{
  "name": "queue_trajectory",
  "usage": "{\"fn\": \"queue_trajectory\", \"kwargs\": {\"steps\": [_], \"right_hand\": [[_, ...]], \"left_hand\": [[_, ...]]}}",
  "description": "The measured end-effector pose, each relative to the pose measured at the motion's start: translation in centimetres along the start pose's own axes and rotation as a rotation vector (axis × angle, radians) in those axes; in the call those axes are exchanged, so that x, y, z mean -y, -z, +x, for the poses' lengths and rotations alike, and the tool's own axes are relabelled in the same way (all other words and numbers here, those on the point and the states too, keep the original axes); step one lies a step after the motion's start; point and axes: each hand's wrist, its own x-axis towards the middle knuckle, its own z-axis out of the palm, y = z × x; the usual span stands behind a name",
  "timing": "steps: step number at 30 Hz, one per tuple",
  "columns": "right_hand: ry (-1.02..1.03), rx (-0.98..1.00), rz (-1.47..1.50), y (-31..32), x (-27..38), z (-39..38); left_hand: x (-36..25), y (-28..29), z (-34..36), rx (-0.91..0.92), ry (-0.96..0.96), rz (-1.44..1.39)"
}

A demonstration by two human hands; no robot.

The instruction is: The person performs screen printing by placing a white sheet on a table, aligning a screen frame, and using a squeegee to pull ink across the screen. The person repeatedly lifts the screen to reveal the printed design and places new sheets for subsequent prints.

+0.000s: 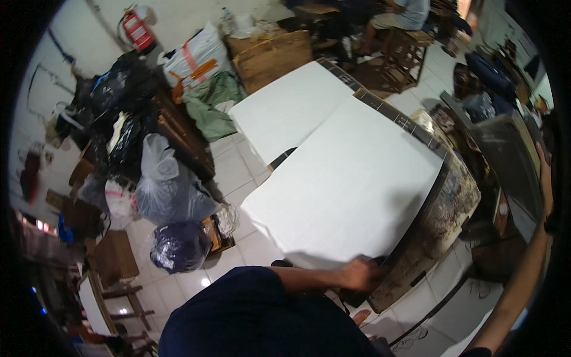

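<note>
A white sheet of cloth (345,184) covers the near part of a low, dark-edged table, and a second white sheet (291,101) lies beyond it. At the near right corner is my left hand (360,275), closed and blurred by motion. Something dark shows beside it, but I cannot make out what it holds. My right arm reaches up along the right side. There my right hand (543,163) grips the outer edge of a dark tilted panel (505,146) with its thumb on the near side; the other fingers are hidden.
The table's stained dark side (443,208) faces right. To the left lie black bags (122,89), a grey plastic bag (169,184) and a wrapped dark bundle (180,245) on the tiled floor. A fire extinguisher (138,30) hangs behind. A person (404,15) sits near a wooden stool (407,53).
</note>
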Motion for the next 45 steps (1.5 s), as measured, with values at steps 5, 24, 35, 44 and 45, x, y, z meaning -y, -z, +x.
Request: {"fn": "queue_trajectory", "kwargs": {"steps": [5,24,35,44,45], "right_hand": [[0.128,0.134,-0.144,-3.1,-3.5,2.8],[-0.095,-0.01,0.134,2.0,3.4,-2.9],[-0.016,-0.03,0.22,2.0,1.8,1.7],[-0.095,0.022,0.161,2.6,3.2,-1.5],[-0.127,0.022,0.126,2.4,3.4,-2.7]], "left_hand": [[17.9,6.8,-7.8,-0.487,0.246,0.631],[20.7,22.0,-3.4,-0.624,0.598,0.157],[19.6,23.1,-0.6,-0.768,0.579,0.236],[18.2,22.4,0.3,-0.733,0.772,0.131],[15.2,22.2,1.3,-0.863,0.488,0.328]]}}
